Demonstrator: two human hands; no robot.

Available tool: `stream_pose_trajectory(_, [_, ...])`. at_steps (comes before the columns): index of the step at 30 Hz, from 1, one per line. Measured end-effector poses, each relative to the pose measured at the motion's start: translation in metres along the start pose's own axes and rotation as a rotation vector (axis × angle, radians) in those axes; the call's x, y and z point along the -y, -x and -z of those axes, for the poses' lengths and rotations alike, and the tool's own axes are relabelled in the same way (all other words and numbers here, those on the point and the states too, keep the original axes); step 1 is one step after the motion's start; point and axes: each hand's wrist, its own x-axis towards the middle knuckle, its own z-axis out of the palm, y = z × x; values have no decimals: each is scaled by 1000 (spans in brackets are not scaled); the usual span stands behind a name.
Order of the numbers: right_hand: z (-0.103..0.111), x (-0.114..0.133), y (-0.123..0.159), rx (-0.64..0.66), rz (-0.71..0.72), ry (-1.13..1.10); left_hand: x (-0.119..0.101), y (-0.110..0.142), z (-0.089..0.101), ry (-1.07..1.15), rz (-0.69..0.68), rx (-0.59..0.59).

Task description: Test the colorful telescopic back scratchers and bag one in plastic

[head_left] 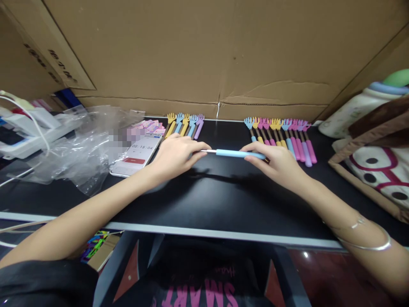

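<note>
A back scratcher with a light blue handle (232, 153) lies level between my two hands, above the black tabletop. My left hand (177, 154) pinches its metal rod end, and my fingers hide its head. Thumb and fingers of my right hand (275, 160) close round the far end of the blue handle. Behind my left hand lies a small row of back scratchers (185, 123) in yellow, blue and purple. A longer row of back scratchers (281, 128) in blue, yellow, pink and purple lies behind my right hand, claws toward the cardboard.
A phone (139, 154) showing a timer lies left of my left hand, beside a crumpled clear plastic bag (86, 145) and pink packets (150, 126). Cardboard (191, 51) walls the back. At right stand a bottle (348, 111) and a fabric bag (380, 166). White cables (28, 117) run at left.
</note>
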Motion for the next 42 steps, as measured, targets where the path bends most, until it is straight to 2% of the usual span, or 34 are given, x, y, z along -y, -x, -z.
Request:
stream_pose_trajectory(5, [-3,1,2,8,31,76,3,2,-4,-43,-37,-64])
stream_pose_trajectory(9, [-9,-3,3,47,18,14,3,3,-9,-82,-69,-133])
stream_pose_trajectory(16, [-11,-1,3,30,-7,-117,-1,4,-10,-138,-119,-284])
stream_pose_trajectory(22, [-10,4,0,70,-44,-265,-4,5,-6,-189,-121,-323])
stream_pose_trajectory(28, [-4,8,-2,72,-63,-289,-5,3,-6,-157,-119,-300])
stream_pose_trajectory(37, [-4,-4,-1,99,-26,-90,1,0,-4,-126,-85,-77])
stream_pose_trajectory(42, [2,-15,-3,118,3,-34,4,-1,-2,-176,-96,-58])
